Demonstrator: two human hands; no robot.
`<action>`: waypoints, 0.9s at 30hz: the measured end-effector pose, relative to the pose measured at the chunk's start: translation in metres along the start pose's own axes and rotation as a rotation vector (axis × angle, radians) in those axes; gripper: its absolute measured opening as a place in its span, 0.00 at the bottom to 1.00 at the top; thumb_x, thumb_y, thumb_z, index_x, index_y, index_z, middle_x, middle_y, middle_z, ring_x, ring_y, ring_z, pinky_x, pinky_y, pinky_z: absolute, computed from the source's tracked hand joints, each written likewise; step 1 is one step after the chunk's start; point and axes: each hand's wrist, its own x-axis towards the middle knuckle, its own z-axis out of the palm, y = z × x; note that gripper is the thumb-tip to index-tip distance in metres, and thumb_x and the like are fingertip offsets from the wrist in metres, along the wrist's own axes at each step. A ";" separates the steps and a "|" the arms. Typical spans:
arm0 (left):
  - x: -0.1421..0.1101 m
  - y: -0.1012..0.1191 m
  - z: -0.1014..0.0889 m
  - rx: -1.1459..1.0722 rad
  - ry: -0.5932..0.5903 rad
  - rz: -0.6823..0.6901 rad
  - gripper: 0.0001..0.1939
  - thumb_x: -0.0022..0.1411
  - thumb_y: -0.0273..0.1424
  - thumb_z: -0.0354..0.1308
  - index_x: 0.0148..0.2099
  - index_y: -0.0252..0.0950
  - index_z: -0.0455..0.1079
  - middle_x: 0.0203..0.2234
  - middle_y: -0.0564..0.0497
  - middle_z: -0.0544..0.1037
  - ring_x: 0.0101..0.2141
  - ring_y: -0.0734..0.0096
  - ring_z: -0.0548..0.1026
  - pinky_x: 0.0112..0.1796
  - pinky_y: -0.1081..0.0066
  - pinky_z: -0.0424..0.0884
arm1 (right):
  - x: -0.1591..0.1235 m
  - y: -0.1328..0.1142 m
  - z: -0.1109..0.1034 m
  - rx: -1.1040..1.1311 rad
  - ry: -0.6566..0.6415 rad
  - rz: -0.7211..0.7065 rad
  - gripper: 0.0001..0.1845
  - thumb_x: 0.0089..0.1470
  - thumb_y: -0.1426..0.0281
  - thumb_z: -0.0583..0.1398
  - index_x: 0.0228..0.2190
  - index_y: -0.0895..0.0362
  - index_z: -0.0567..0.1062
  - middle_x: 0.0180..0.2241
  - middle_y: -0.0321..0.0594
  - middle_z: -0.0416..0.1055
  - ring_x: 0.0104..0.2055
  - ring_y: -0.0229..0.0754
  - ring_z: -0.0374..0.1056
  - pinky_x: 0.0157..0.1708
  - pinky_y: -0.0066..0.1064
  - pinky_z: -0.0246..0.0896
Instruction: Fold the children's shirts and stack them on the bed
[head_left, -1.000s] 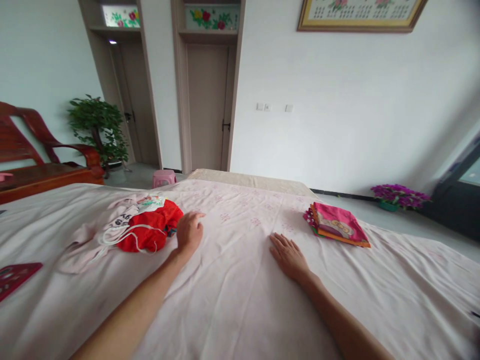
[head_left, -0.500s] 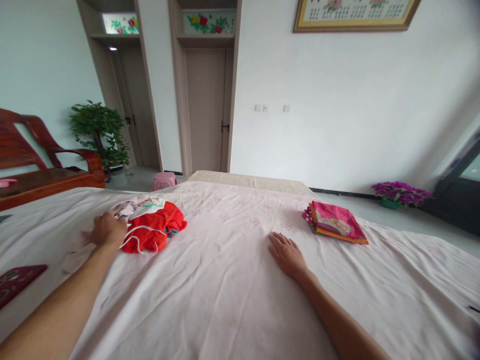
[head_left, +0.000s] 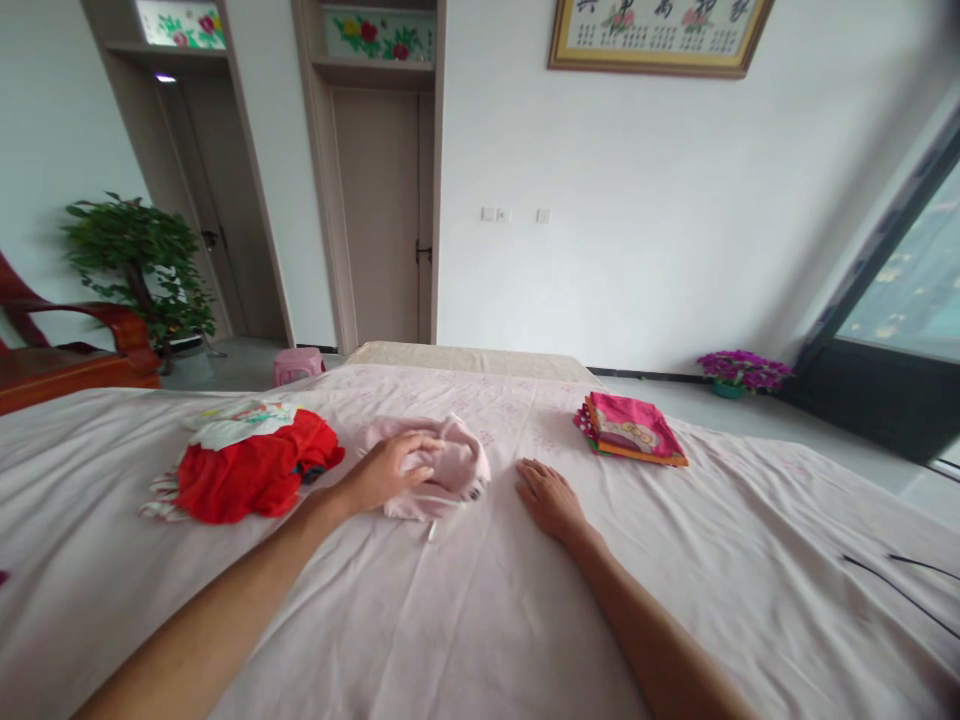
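Note:
My left hand (head_left: 395,468) rests on a crumpled pale pink garment (head_left: 457,455) with a white drawstring, lying on the sheet at the middle. Its fingers are spread over the cloth rather than closed round a fold. To the left lies a loose heap of clothes, with a red garment (head_left: 240,470) and a white printed one (head_left: 244,424) on top. My right hand (head_left: 551,497) lies flat on the sheet, fingers stretched out, holding nothing. Beyond it to the right sits a stack of folded clothes (head_left: 634,428), pink on top with an orange edge below.
A pale patterned sheet (head_left: 480,620) covers the wide surface. Thin dark cords (head_left: 892,585) lie at the right edge. Behind are a pink stool (head_left: 298,365), a wooden armchair (head_left: 112,340), a leafy plant (head_left: 135,265) and purple flowers (head_left: 744,370).
My left hand has moved right from the heap, and the pale pink garment now lies in the middle. The heap has shifted shape. My right hand stays flat; the view has turned right.

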 end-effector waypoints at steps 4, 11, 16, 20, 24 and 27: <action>-0.021 -0.032 0.018 0.162 0.195 -0.137 0.14 0.63 0.35 0.51 0.46 0.39 0.74 0.45 0.48 0.79 0.49 0.64 0.75 0.52 0.64 0.68 | 0.000 -0.001 -0.001 0.009 0.013 0.007 0.24 0.63 0.63 0.50 0.58 0.55 0.69 0.62 0.44 0.63 0.64 0.46 0.56 0.63 0.38 0.47; -0.052 -0.081 0.046 0.214 0.181 -0.394 0.23 0.66 0.45 0.45 0.53 0.36 0.69 0.46 0.43 0.78 0.48 0.60 0.75 0.49 0.62 0.69 | 0.000 -0.004 0.000 -0.010 0.025 0.020 0.23 0.64 0.64 0.50 0.57 0.54 0.70 0.61 0.43 0.64 0.63 0.45 0.58 0.62 0.37 0.47; -0.054 -0.073 0.068 0.326 0.069 -0.280 0.11 0.62 0.38 0.53 0.41 0.38 0.69 0.38 0.45 0.78 0.42 0.61 0.76 0.44 0.66 0.69 | -0.002 -0.006 -0.003 -0.020 0.020 0.025 0.23 0.64 0.64 0.49 0.58 0.54 0.69 0.61 0.43 0.64 0.63 0.45 0.57 0.62 0.36 0.46; -0.053 -0.071 0.068 0.312 0.069 -0.283 0.06 0.62 0.34 0.51 0.38 0.38 0.67 0.36 0.48 0.77 0.39 0.64 0.75 0.41 0.68 0.68 | -0.003 -0.007 -0.005 -0.012 0.019 0.019 0.23 0.64 0.64 0.49 0.57 0.54 0.69 0.61 0.43 0.64 0.63 0.45 0.57 0.62 0.35 0.47; -0.054 -0.060 0.065 0.290 0.071 -0.276 0.06 0.63 0.31 0.48 0.39 0.39 0.66 0.35 0.50 0.76 0.38 0.66 0.75 0.40 0.70 0.68 | -0.005 -0.006 -0.005 -0.006 0.024 0.006 0.23 0.64 0.65 0.49 0.57 0.54 0.69 0.61 0.44 0.64 0.63 0.45 0.57 0.63 0.36 0.46; -0.056 -0.049 0.063 0.289 0.112 -0.235 0.06 0.64 0.31 0.48 0.39 0.40 0.66 0.34 0.50 0.76 0.37 0.65 0.76 0.39 0.69 0.69 | -0.007 -0.006 -0.006 0.002 0.025 -0.006 0.23 0.64 0.65 0.49 0.57 0.54 0.69 0.61 0.44 0.64 0.63 0.45 0.58 0.63 0.37 0.47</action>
